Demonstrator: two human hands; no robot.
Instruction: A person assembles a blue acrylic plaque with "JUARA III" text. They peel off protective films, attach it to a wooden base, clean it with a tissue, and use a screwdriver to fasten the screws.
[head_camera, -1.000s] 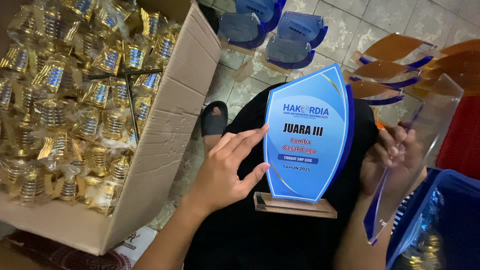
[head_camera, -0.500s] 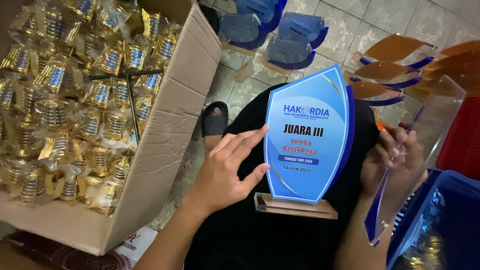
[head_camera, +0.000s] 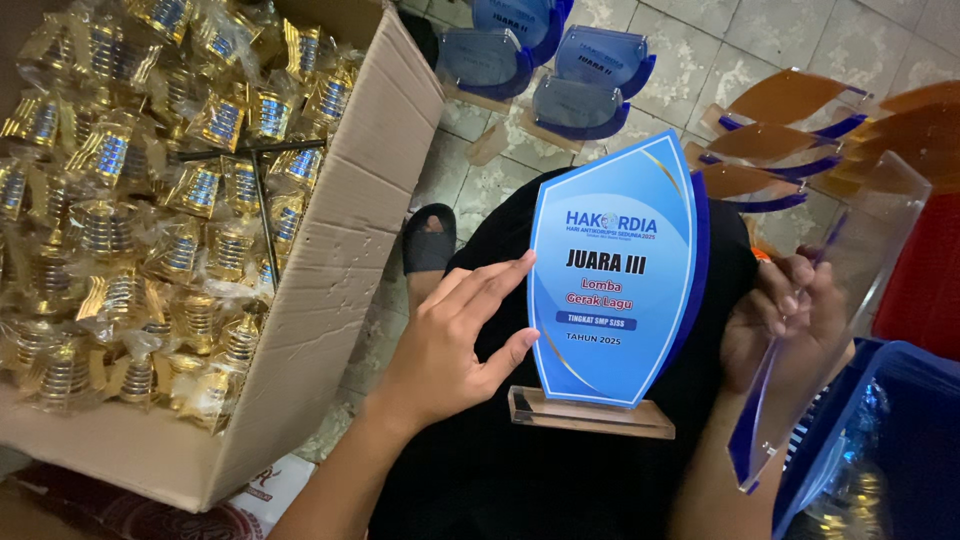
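Steadying the blue acrylic plaque (head_camera: 612, 280) upright on the lap at centre with left hand (head_camera: 455, 335) spread flat against it, right hand (head_camera: 790, 325) at three o'clock gripping a clear panel (head_camera: 840, 300); next, likely seating that panel carefully.

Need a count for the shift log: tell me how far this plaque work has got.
Done: blue plaques stand finished on the floor. In hand: left hand steadies a blue pointed acrylic plaque on its clear base; right hand holds a clear panel. Left: orange panels lie loose.
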